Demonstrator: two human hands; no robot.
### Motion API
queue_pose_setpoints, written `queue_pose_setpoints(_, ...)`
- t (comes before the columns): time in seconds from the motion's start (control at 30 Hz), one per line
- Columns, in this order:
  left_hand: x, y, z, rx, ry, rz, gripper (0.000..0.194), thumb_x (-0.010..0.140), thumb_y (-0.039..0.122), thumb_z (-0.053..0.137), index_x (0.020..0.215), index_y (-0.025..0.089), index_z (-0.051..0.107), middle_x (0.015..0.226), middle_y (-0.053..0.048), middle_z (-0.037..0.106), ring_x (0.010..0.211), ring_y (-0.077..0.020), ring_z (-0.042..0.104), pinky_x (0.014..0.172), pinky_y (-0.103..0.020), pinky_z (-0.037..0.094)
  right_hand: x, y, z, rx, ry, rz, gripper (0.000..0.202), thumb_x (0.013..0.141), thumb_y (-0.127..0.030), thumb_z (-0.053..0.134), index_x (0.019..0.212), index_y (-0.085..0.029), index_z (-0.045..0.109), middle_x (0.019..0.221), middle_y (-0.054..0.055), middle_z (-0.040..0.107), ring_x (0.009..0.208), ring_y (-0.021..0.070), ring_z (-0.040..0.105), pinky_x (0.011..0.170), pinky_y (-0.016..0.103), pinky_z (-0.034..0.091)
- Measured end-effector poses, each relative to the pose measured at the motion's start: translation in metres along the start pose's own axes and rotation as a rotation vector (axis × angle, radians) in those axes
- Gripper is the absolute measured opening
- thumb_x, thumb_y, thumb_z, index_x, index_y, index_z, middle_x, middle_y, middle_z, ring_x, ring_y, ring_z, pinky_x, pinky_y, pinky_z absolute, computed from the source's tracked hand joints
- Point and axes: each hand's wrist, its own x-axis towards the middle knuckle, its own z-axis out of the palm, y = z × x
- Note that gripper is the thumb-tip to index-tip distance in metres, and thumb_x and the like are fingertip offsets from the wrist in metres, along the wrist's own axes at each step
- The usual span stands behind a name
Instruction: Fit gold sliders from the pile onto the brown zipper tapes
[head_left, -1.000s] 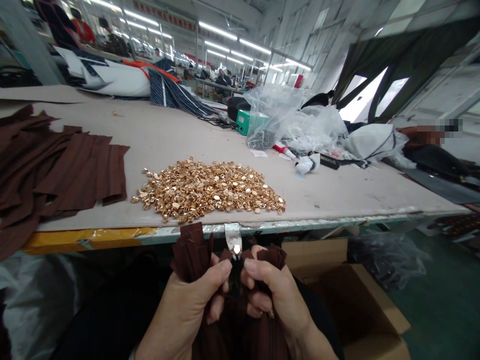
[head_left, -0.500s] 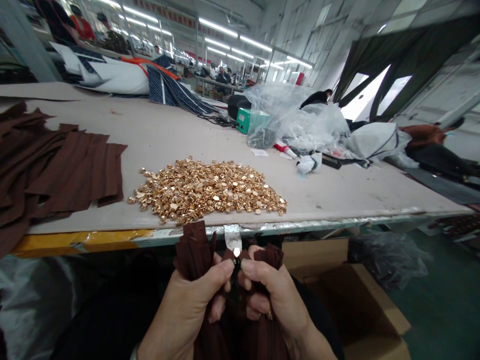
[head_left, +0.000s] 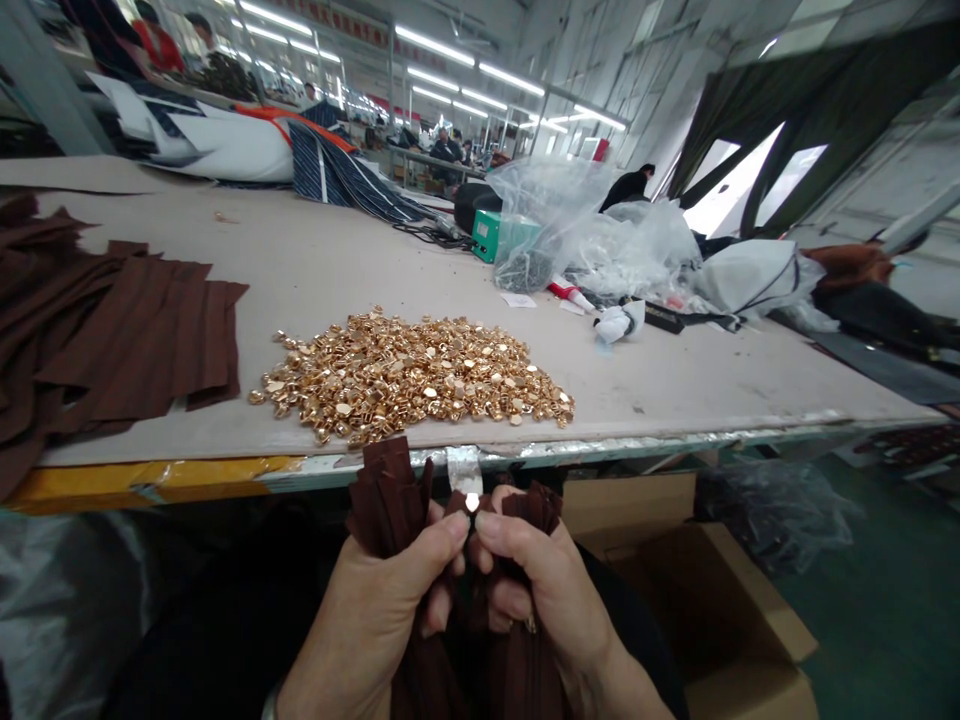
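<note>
Head view: left hand and right hand below tabletop edge, both gripping bundle of brown zipper tapes. Thumbs pressed together at bundle top, fingers pinching small shiny slider. Gold slider pile on tabletop just above hands. Brown fabric strips at left. Cardboard box lower right.

Left hand and right hand on brown zipper tapes, thumbs at metal slider
</note>
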Motion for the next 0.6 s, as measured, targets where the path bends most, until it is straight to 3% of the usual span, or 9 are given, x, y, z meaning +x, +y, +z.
queue_pose_setpoints(0.27, 0.006, 0.001, 0.003, 0.053, 0.013, 0.091, 0.025, 0.07, 0.034, 0.074, 0.06, 0.015, 0.062, 0.054, 0.003, 0.058, 0.038, -0.0039, 0.043, 0.035, -0.014, 0.03, 0.004, -0.004, 0.003, -0.101, 0.012, -0.099, 0.027, 0.078, -0.032, 0.066, 0.062, -0.015, 0.052, 0.055, -0.004, 0.055, 0.033, 0.0008, 0.03, 0.032, 0.014, 0.027)
queue_pose_setpoints(0.43, 0.004, 0.001, 0.0, 0.104, 0.011, 0.071, 0.03, 0.075, 0.042, 0.068, 0.062, 0.017, 0.058, 0.041, 0.007, 0.048, 0.037, -0.0038, 0.036, 0.037, -0.014, 0.027, 0.007, -0.017, -0.005, -0.379, 0.008, -0.209, 0.028, 0.08, -0.038, 0.067, 0.07, -0.015, 0.054, 0.055, -0.005, 0.052, 0.041, 0.0033, 0.033, 0.037, 0.016, 0.024)
queue_pose_setpoints(0.6, 0.001, 0.0, -0.003, 0.029, 0.0, -0.009, 0.03, 0.075, 0.045, 0.067, 0.065, 0.018, 0.057, 0.036, 0.009, 0.043, 0.035, -0.0037, 0.031, 0.037, -0.015, 0.026, 0.01, -0.029, 0.002, -0.643, 0.079, -0.313, 0.028, 0.08, -0.034, 0.065, 0.064, -0.016, 0.051, 0.051, -0.007, 0.043, 0.046, 0.0065, 0.036, 0.044, 0.019, 0.03)
